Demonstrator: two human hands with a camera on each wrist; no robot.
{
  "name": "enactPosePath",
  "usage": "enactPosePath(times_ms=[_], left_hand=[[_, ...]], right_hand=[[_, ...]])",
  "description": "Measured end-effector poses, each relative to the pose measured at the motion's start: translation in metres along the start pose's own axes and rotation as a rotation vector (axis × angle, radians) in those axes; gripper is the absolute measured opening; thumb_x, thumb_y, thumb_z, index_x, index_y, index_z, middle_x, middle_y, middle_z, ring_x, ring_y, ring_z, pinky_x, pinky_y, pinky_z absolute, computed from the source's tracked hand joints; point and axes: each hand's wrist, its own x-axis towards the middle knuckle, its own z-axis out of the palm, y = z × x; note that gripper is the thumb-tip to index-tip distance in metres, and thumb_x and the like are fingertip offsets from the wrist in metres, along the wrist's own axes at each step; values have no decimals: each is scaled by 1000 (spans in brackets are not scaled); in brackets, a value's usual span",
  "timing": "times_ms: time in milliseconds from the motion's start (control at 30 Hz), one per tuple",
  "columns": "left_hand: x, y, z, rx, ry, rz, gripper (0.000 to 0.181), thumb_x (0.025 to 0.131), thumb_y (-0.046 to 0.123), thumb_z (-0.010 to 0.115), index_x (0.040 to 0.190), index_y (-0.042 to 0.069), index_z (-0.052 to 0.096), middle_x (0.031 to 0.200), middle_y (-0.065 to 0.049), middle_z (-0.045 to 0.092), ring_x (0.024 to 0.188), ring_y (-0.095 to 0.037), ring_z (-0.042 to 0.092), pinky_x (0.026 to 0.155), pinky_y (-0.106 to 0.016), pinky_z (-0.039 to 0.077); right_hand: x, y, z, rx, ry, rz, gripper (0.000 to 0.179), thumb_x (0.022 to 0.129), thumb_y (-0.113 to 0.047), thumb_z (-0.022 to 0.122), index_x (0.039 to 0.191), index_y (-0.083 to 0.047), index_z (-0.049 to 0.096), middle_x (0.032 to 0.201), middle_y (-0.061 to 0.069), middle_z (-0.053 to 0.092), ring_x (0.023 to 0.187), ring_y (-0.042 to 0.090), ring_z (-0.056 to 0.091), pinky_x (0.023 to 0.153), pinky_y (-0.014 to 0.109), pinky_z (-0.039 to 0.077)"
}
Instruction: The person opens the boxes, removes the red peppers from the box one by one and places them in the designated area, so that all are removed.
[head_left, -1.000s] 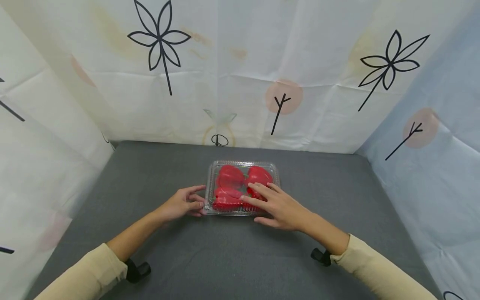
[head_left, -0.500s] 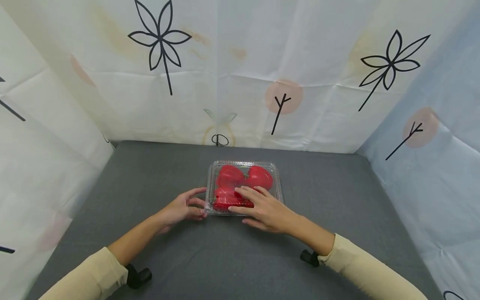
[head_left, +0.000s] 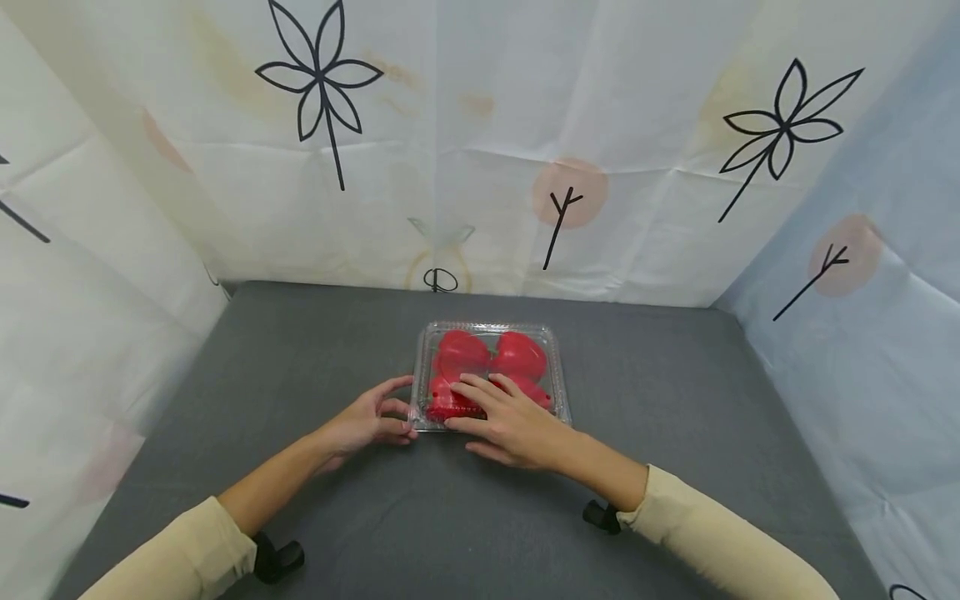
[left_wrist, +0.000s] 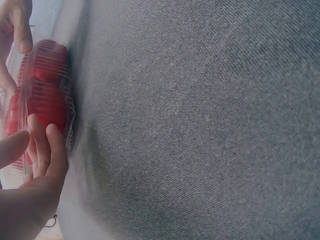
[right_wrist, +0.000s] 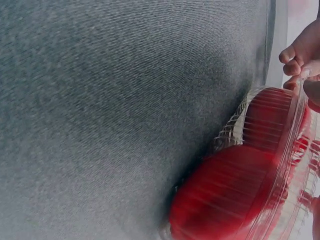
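Observation:
A clear plastic clamshell container [head_left: 557, 379] sits on the grey table, its lid down over several glossy red bell peppers [head_left: 519, 354]. At its near left corner my left hand [head_left: 367, 421] pinches the rim, thumb above and fingers against the side. That rim and the ribbed front wall show in the right wrist view, with peppers [right_wrist: 225, 195] behind the plastic. My right hand [head_left: 517, 425] lies over the near part of the lid, fingers extended and spread, thumb low by the front edge. It hides part of the front peppers.
The grey cloth-covered table [head_left: 675, 400] extends around the container. Printed white curtains [head_left: 480, 125] stand along the back and both sides. Black wrist straps [head_left: 273, 558] show at both sleeves.
My right hand has slid left along the container's front, from the right half to near the middle. My left hand has shifted only slightly at the left corner; the container stays in place.

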Motion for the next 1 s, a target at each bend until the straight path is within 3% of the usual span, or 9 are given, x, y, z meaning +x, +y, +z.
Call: enactPosePath(times_ms=[300, 767, 1000], left_hand=[[0, 0, 0, -2, 18, -18, 74, 96, 5, 64, 156, 10, 20, 114, -16, 62, 100, -31, 65, 90, -40, 55], [0, 0, -1, -4, -14, 8, 75, 95, 5, 64, 155, 7, 20, 110, -14, 64, 102, -32, 67, 91, -39, 54], [1, -4, -3, -30, -20, 15, 77, 95, 6, 66, 156, 7, 20, 113, -14, 62, 100, -27, 67, 92, -39, 54]], right_hand=[[5, -3, 4, -11, 31, 21, 42, 84, -32, 80, 123, -21, 69, 142, 14, 50, 137, 32, 40, 106, 53, 38], [13, -9, 13, 95, 127, 74, 30, 80, -20, 84, 108, -16, 75, 135, 13, 56, 133, 30, 44, 105, 49, 39], [19, -12, 15, 104, 171, 93, 21, 79, -18, 85, 98, -13, 76, 126, 10, 60, 127, 26, 50, 103, 44, 42]])
